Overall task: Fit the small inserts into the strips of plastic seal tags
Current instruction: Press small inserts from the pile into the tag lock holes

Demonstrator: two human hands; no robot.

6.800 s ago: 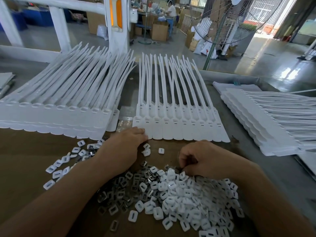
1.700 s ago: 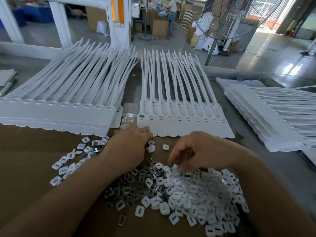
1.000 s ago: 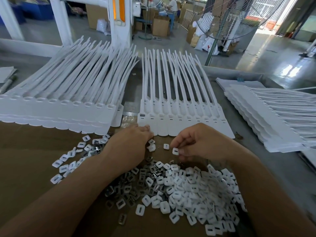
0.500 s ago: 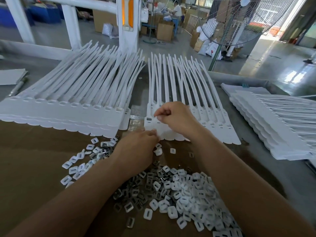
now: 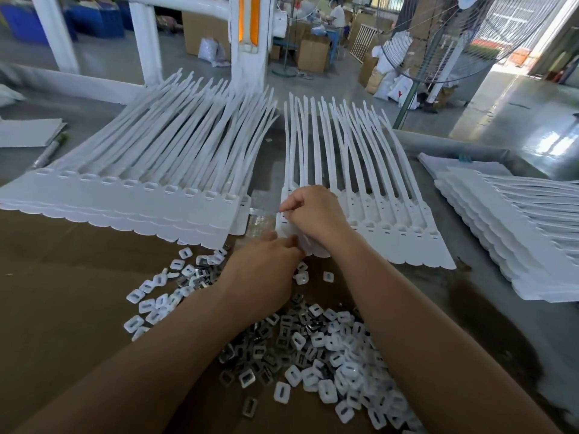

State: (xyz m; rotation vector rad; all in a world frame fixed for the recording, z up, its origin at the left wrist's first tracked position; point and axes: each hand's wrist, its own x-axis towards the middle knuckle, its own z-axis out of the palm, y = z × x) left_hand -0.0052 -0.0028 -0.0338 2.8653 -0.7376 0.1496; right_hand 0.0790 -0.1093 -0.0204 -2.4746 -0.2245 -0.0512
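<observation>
Strong daylight enters from the far right, where the polished floor (image 5: pixel 532 133) shows white glare. The table (image 5: pixel 423 283) is evenly bright, with a soft dark shadow toward its right edge. Some inserts (image 5: pixel 313 349) glint. The fingertips of the left hand (image 5: pixel 266 270) are smeared by motion. Straight lines bend near the frame edges; the background is soft.

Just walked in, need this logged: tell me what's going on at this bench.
A person's right hand, fingers curled, works at the leftmost head of the middle strip, seemingly seating an insert I cannot see. The left hand steadies that strip's near edge. A pile of loose inserts lies in front; a left stack and a right stack of strips flank the strip.
</observation>
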